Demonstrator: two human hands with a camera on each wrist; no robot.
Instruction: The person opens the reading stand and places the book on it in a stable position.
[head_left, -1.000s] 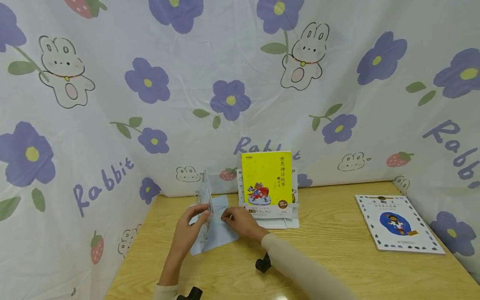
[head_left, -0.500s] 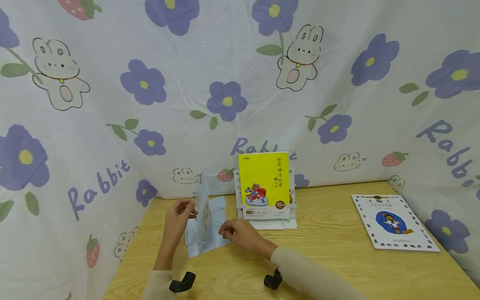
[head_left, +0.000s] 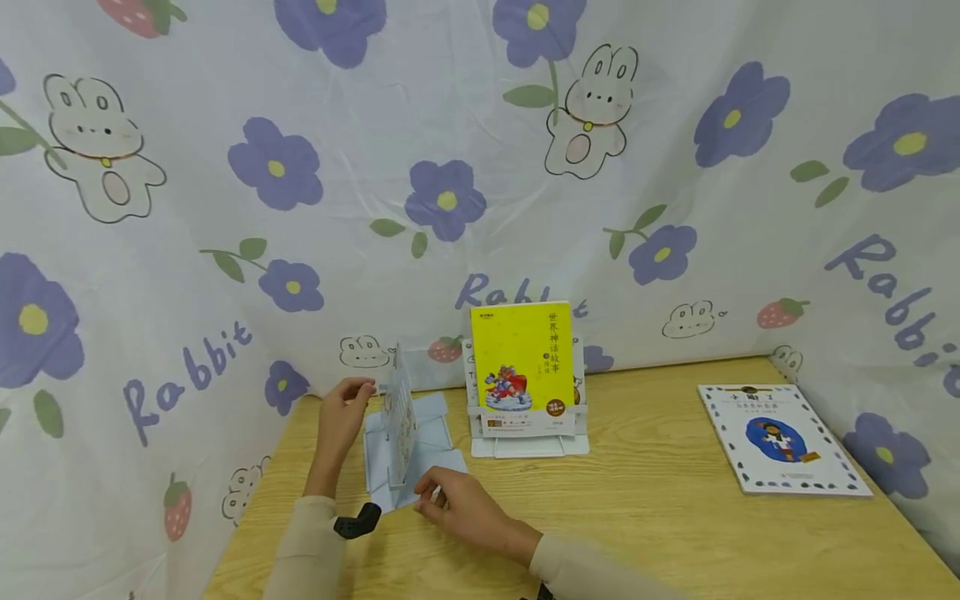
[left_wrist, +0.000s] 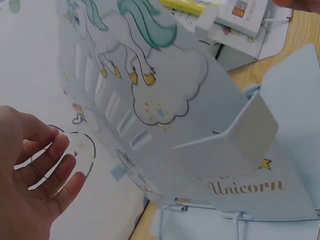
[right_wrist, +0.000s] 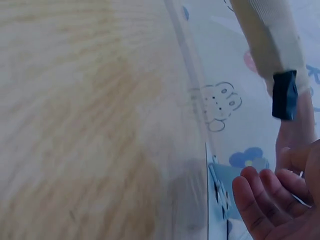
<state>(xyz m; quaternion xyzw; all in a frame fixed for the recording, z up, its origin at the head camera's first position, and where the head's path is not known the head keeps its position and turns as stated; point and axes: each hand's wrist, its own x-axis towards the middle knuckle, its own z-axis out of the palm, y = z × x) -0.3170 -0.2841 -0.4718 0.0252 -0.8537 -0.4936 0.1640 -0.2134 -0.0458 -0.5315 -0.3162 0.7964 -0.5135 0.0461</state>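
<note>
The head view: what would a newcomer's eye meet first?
The yellow book, propped on a white stand at the back of the table, probably draws the eye first. Next comes the pale blue stand between left hand and right hand, then the white book lying flat on the right.

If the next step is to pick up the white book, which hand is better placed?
Probably the right hand: both look empty, but it is nearer the white book; the left hand is farther away, left of the raised unicorn stand.
</note>
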